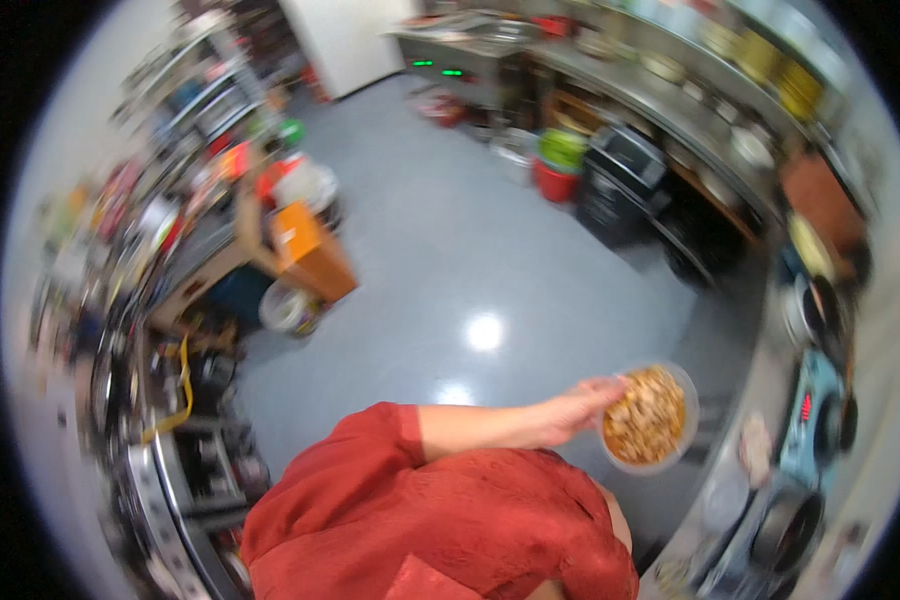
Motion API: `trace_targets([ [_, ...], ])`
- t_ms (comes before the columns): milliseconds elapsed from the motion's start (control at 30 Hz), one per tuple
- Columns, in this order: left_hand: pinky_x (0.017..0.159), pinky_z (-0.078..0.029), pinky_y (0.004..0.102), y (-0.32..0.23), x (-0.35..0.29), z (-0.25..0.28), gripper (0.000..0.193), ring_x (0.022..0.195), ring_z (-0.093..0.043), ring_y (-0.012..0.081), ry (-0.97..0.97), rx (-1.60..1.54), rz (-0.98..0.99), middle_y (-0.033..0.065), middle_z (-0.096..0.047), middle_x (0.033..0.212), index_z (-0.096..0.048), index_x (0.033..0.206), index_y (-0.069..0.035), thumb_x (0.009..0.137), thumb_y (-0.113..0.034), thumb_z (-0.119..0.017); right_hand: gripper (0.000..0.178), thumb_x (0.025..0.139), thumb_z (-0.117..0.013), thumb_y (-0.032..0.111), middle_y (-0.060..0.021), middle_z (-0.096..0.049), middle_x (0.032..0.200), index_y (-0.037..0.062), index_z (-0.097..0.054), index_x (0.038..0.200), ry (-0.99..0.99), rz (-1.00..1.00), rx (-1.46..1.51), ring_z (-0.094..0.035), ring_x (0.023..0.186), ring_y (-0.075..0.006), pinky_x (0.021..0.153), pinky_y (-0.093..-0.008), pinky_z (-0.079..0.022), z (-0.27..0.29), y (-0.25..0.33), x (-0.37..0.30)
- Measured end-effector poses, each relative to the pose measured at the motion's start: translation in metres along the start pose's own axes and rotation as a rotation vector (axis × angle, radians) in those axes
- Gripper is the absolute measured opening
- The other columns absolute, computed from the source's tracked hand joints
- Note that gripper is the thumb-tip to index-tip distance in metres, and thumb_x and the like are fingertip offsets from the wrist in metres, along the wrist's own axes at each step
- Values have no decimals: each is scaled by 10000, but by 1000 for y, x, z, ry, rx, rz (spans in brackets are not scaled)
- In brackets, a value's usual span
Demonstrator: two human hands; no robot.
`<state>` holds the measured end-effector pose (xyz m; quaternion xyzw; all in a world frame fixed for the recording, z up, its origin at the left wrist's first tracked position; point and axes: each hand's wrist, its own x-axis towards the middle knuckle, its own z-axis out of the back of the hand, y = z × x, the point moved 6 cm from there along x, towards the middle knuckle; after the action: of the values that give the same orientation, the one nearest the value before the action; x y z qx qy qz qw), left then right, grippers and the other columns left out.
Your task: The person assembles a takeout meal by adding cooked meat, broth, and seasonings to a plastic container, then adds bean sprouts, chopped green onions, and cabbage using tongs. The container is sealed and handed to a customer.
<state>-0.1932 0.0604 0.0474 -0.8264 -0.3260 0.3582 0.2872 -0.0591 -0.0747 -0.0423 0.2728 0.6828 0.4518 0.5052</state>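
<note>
My left arm reaches across in front of my red shirt toward the right. My left hand (577, 408) is closed on the near-left rim of a round clear plastic tub (692, 410), thumb at the edge. Brownish food pieces (648, 415) in an orange-brown sauce fill the tub. It is held up over the floor, beside the counter on the right. Of my right arm only a sliver of skin shows beside the shirt; the right hand is out of sight.
Along the right counter (727, 440) stand a light-blue cooktop (802, 425), a dark pan (788, 530) and a white pot (798, 310). A black bin (615, 180) and a red bucket (555, 183) are farther off. At left are an orange box (310, 250) and crowded shelves.
</note>
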Motion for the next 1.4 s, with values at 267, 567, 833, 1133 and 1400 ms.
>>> trace_targets([
  [267,1154,-236,463,67,22,-67,908,1378,-333,258,197,334,314,83,-382,1485,-328,1458,-83,820,-704,-508,268,912,-588,196,-115,-699,1049,77,-681,1133,-353,106,-5,-660,951,-221,849,-342,-504,26,-133,-68],
  [567,1161,-233,456,136,32,-147,974,1401,-298,269,355,468,605,85,-324,1523,-278,1483,-76,802,-747,-461,94,890,-616,103,-22,-577,683,77,-597,978,-2230,0,277,-528,601,-99,563,-267,-436,83,-179,-279],
  [833,1151,-260,452,146,60,-148,1001,1391,-317,279,484,529,673,98,-333,1517,-274,1484,-72,793,-783,-413,282,890,-693,326,34,-520,659,68,-608,964,-1917,96,1266,-429,485,-58,391,-227,-286,80,-271,-309],
  [1133,1155,-251,438,171,112,-132,1011,1389,-322,265,747,524,725,98,-328,1521,-260,1485,-48,799,-774,-421,177,867,-712,165,9,-608,713,11,-645,810,-2379,-112,430,-520,579,-77,520,-240,-407,43,-208,-307],
  [1400,1150,-266,443,194,148,-132,1028,1387,-327,275,881,582,874,104,-335,1516,-256,1485,-46,779,-767,-457,123,880,-696,140,42,-615,737,22,-677,910,-2317,-63,341,-526,698,-38,647,-202,-439,33,-180,-272],
])
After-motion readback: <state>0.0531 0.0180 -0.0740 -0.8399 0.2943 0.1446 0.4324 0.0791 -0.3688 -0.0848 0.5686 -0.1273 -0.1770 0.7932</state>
